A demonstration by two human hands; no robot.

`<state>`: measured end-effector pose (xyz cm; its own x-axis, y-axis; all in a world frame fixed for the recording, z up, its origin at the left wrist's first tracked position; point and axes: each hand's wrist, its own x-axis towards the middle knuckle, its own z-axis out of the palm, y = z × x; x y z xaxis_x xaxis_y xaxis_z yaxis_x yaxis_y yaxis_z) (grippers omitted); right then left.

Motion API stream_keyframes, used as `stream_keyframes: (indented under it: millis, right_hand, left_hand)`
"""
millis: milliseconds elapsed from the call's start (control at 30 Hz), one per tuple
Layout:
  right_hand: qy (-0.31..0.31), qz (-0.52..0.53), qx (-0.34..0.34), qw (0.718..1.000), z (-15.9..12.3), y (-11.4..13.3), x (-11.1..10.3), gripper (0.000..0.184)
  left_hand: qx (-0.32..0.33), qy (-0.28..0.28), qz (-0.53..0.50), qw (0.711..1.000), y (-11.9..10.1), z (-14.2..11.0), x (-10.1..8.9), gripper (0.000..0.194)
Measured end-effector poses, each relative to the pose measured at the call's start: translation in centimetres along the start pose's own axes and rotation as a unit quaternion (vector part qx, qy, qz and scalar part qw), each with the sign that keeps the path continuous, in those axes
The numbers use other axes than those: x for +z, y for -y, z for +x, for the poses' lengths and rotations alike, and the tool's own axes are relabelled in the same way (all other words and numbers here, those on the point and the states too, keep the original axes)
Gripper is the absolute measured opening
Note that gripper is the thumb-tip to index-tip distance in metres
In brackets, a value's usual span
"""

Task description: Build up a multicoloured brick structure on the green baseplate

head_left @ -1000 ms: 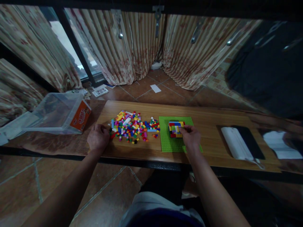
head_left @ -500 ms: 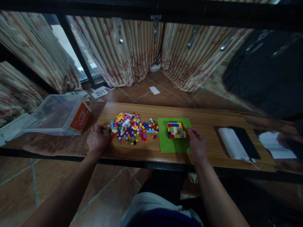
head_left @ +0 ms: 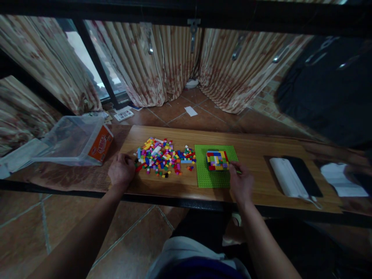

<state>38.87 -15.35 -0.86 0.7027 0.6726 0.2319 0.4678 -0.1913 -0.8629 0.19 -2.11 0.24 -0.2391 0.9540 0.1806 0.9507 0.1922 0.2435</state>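
On the green baseplate [head_left: 206, 181] stands a block of stacked toy bricks [head_left: 217, 161] in red, yellow, blue and white. My right hand [head_left: 241, 183] is at the right side of this block, thumb and fingertips pinched together close to its edge. Whatever is between those fingertips is too small to make out. My left hand [head_left: 121, 170] rests on the wooden board at the left end of a loose pile of small coloured bricks [head_left: 162, 155]. Its fingers are curled in beside some red bricks, and their tips are hidden.
A clear plastic box [head_left: 69, 141] with an orange label stands on the far left. To the right on the wooden board [head_left: 255, 155] lie a white pouch-like item [head_left: 287, 177] with a strap and a dark flat object [head_left: 305, 176]. White paper [head_left: 343, 179] lies beyond them.
My right hand has shifted slightly, its fingertips lower along the block's right side. My left hand keeps its place by the pile. The whole view has moved slightly.
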Motion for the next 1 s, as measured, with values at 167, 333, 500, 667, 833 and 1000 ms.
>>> stream_keyframes:
  millis: [167, 333, 500, 667, 833, 1000]
  right_hand:
    - [0.025, -0.023, -0.009, 0.999, 1.9, -0.3, 1.4, 0.037]
    - [0.025, -0.003, -0.004, 1.0, 2.1, -0.8, 2.3, 0.034]
    - [0.026, -0.004, -0.008, 1.0, 1.9, -0.7, 2.4, 0.035]
    - [0.025, -0.012, -0.011, 1.0, 1.9, -0.6, 2.3, 0.035]
    - [0.047, 0.051, 0.024, 0.997, 2.1, -0.6, 2.3, 0.035]
    - [0.022, 0.069, 0.05, 0.996, 2.6, -0.4, 2.7, 0.033]
  left_hand:
    - [0.005, -0.003, -0.005, 1.0, -0.1, 0.0, -0.1, 0.023]
    - [0.003, -0.002, -0.003, 1.0, 0.0, 0.0, 0.0, 0.022]
    - [0.002, -0.003, -0.012, 1.0, 0.1, 0.1, 0.2, 0.022]
    - [0.001, -0.003, -0.014, 1.0, 0.0, 0.0, 0.0, 0.023]
    - [0.005, -0.006, -0.006, 1.0, 0.0, 0.0, 0.0, 0.024]
    - [0.002, -0.002, 0.001, 1.0, 0.0, 0.1, 0.1, 0.024]
